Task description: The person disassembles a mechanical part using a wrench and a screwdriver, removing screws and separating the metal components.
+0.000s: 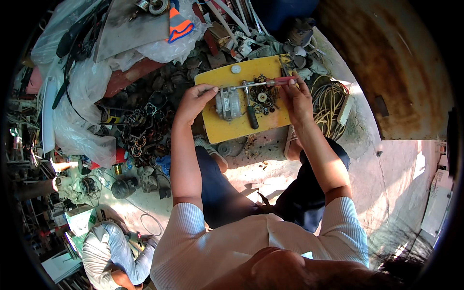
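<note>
My right hand (pixel 298 100) grips a screwdriver (pixel 276 81) by its red handle. The long metal shaft points left, over the top of a grey ribbed metal housing (pixel 229 104). At the housing's upper left corner is my left hand (pixel 195 100), thumb and forefinger brought together by the shaft's end; what they pinch is too small to tell. A hammer (pixel 251 112) with a black grip lies on the yellow board (pixel 217 132), right of the housing. Beside it sits a cluster of small rings, washers and dark parts (pixel 262 97). A white round piece (pixel 235 69) rests near the board's far edge.
Coiled yellowish cable (pixel 330 106) with a white power strip (pixel 344 110) lies right of the board. Greasy metal parts (pixel 140 121) and plastic sheeting (pixel 79 116) crowd the left. A large brown panel (pixel 386 58) stands far right. Another person (pixel 118 251) sits at lower left.
</note>
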`<state>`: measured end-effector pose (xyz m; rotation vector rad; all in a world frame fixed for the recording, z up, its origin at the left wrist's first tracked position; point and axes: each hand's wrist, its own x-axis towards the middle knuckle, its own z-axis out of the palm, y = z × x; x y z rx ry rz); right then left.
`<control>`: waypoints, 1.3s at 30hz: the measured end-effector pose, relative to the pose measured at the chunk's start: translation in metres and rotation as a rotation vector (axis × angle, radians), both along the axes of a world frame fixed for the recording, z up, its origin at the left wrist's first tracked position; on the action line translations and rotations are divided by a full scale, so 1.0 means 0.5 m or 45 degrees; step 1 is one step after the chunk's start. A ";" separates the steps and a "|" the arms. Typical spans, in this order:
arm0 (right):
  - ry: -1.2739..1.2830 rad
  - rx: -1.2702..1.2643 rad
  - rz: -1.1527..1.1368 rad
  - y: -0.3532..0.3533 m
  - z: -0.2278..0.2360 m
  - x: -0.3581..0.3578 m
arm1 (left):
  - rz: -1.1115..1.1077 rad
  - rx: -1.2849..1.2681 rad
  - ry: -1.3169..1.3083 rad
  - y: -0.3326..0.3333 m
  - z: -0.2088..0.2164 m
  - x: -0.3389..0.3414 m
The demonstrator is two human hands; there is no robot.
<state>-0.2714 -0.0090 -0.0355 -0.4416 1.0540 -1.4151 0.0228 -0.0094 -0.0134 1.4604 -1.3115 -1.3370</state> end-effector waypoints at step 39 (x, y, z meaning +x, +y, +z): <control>0.004 -0.088 0.018 -0.005 -0.020 -0.005 | -0.096 0.003 0.009 0.009 0.018 -0.011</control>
